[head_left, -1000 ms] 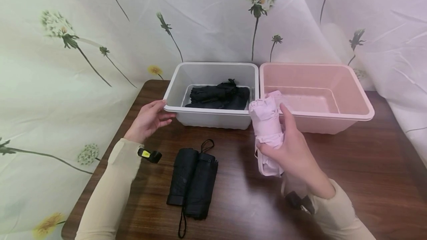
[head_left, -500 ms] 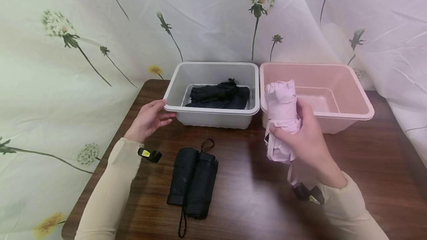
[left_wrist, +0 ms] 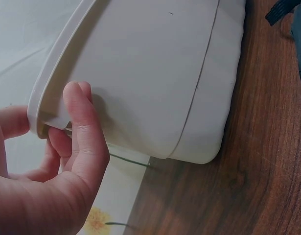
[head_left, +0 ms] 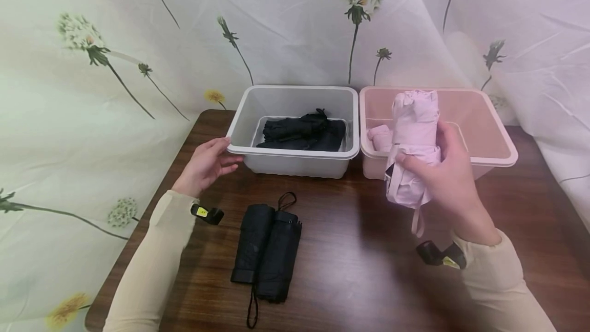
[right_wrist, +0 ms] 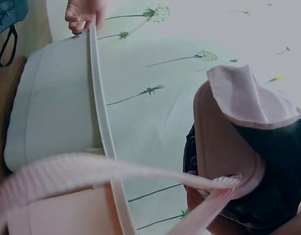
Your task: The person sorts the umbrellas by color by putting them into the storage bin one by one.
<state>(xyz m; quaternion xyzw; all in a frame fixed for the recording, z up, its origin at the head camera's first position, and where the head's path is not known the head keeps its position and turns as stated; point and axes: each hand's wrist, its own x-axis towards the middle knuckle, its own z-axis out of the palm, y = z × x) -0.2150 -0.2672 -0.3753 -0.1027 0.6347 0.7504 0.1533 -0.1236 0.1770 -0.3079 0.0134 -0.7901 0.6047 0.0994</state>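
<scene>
My right hand (head_left: 454, 183) grips a pink folded umbrella (head_left: 415, 122), held upright over the front edge of the pink bin (head_left: 500, 142). In the right wrist view the umbrella's handle end (right_wrist: 223, 142) and its pink wrist strap (right_wrist: 91, 169) are close to the camera. Another pink bundle (head_left: 380, 137) lies inside that bin, partly hidden by the held umbrella. My left hand (head_left: 203, 165) pinches the rim of the light grey bin (head_left: 295, 162) at its front left corner, as the left wrist view shows with the fingers (left_wrist: 89, 132) below the rim. Black folded umbrellas (head_left: 299, 132) lie in the grey bin.
Two more black folded umbrellas (head_left: 267, 252) lie side by side on the brown wooden table (head_left: 341, 270), in front of the grey bin. The bins stand next to each other against a flower-printed cloth (head_left: 295, 29).
My right hand has carried the pink umbrella right and up, from in front of the gap between the bins to over the pink bin's front edge. The left hand stays on the rim.
</scene>
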